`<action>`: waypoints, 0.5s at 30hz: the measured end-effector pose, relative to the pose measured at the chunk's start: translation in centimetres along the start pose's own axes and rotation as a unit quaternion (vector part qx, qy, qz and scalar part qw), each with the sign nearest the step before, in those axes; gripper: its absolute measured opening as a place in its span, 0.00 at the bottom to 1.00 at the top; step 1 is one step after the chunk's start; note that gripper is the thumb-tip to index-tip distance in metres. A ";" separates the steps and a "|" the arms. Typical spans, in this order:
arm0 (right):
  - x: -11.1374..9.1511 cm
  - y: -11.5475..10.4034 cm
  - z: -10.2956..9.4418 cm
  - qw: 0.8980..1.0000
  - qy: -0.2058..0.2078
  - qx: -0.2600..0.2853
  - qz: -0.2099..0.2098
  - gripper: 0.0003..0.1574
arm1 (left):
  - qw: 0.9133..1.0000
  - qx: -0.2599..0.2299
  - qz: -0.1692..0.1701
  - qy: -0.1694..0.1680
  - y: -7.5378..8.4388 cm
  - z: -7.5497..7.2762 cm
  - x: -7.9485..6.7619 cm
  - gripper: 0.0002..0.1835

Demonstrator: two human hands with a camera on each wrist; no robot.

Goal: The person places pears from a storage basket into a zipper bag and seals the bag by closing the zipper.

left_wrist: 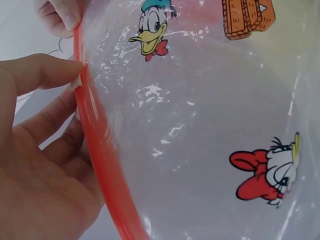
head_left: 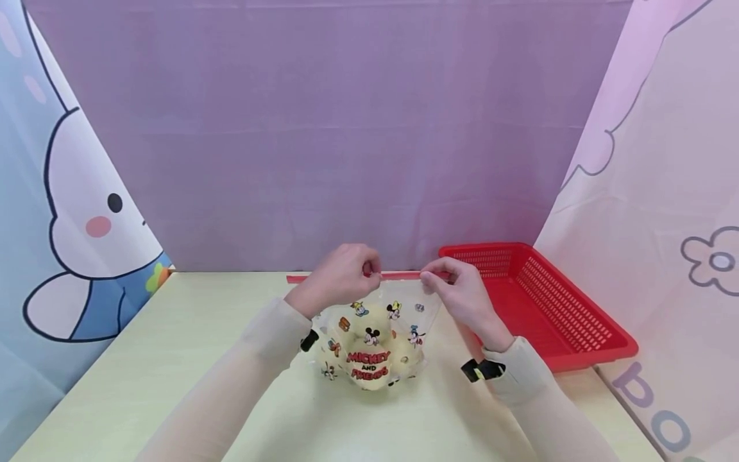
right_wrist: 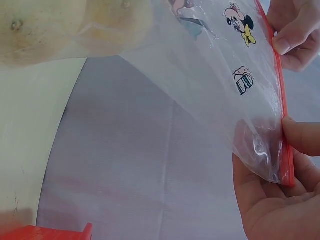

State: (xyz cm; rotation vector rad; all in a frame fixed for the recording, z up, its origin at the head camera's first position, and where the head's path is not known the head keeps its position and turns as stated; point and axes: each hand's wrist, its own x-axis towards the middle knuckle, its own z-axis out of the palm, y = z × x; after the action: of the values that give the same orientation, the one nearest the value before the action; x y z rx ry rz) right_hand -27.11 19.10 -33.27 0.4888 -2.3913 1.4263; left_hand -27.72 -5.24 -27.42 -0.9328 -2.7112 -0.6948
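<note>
A clear zip bag (head_left: 369, 346) printed with cartoon characters is upright on the table, its red zip strip (head_left: 401, 276) along the top. Several round, pale yellow things with dark spots (right_wrist: 112, 22) lie inside; their kind is unclear through the plastic. My left hand (head_left: 343, 273) pinches the strip near its middle between thumb and finger. In the left wrist view, a small whitish piece (left_wrist: 77, 82) shows at that pinch. With thumb and fingers, my right hand (head_left: 458, 292) grips the strip's right end, seen closely in the right wrist view.
A red plastic basket (head_left: 577, 327) with perforated sides stands to the right, close to my right forearm. The pale table (head_left: 190, 353) reaches back to a purple cloth (head_left: 346, 128). Printed curtains (head_left: 664, 192) hang at both sides.
</note>
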 end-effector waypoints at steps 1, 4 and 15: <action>0.0 0.0 0.0 1.000 -0.001 0.000 0.001 0.10 | 1.000 0.000 0.000 0.000 0.0 0.0 0.0 0.04; -0.1 -0.1 -0.1 1.000 -0.002 0.003 0.004 0.10 | 1.000 0.000 0.002 -0.001 0.0 0.0 0.0 0.05; -0.1 0.2 -0.3 1.000 -0.001 -0.009 0.002 0.09 | 1.000 -0.006 0.023 0.010 -1.1 -0.4 -0.8 0.06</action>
State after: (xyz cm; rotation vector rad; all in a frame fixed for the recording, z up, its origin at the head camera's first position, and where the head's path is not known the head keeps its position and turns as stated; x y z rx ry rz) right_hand -27.07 19.50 -33.29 0.4820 -2.4067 1.4041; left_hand -27.81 -6.63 -27.71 -0.9822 -2.6632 -0.7087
